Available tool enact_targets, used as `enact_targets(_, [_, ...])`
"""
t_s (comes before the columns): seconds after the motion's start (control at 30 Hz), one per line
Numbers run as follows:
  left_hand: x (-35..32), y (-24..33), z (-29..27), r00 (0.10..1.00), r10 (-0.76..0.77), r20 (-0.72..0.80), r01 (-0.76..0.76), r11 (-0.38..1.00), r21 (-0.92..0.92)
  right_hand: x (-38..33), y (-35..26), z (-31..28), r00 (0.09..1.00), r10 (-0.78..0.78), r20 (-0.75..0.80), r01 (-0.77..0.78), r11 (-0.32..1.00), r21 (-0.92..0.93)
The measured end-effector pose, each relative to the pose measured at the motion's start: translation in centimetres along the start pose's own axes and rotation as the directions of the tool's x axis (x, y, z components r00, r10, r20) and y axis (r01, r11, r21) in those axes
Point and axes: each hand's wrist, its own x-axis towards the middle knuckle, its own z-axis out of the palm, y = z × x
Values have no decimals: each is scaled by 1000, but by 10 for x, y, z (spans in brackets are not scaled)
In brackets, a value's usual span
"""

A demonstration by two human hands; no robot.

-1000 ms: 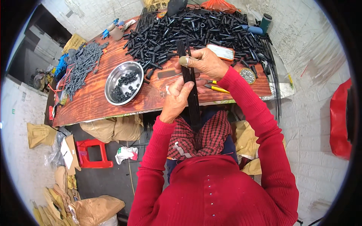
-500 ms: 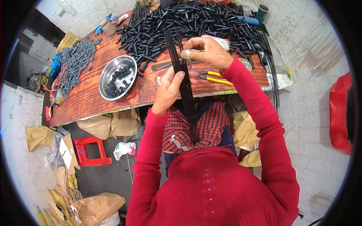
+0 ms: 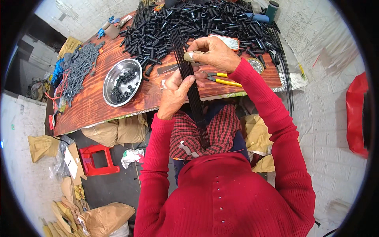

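Observation:
A bundle of long, thin black rods (image 3: 195, 103) slants from above the table edge down to my lap. My left hand (image 3: 173, 94) is wrapped round its middle, thumb across the front. Beside the bundle's upper part, my right hand (image 3: 217, 56) is closed in a pinch, with a tan covering on its thumb. Whatever lies between those fingertips is too small to make out. Just beyond the left hand's fingers are pliers with yellow handles (image 3: 227, 82), partly hidden. A flat metal strip (image 3: 166, 68) lies behind the bundle.
A steel bowl (image 3: 106, 94) holds small black rings. Black tubular parts (image 3: 158, 33) heap across the table's back, with grey pieces (image 3: 77, 71) at left. A round tin (image 3: 260, 65) sits at right, near long black rods (image 3: 287, 85). A red stool (image 3: 104, 170) stands on the floor.
My right hand has shifted slightly left, closer to the bundle. My left hand keeps its hold on the rods. The whole view has moved a little.

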Motion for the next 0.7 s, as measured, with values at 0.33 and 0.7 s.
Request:
enact_targets(0.33, [-7,2,1,1000,2,-29,-2,1000,19,4,-9,9,993,-6,115,-5,995,99])
enact_targets(0.7, [-7,-2,-1,999,-43,-4,43,997,-67,10,-11,21,993,96,71,-106,982,157])
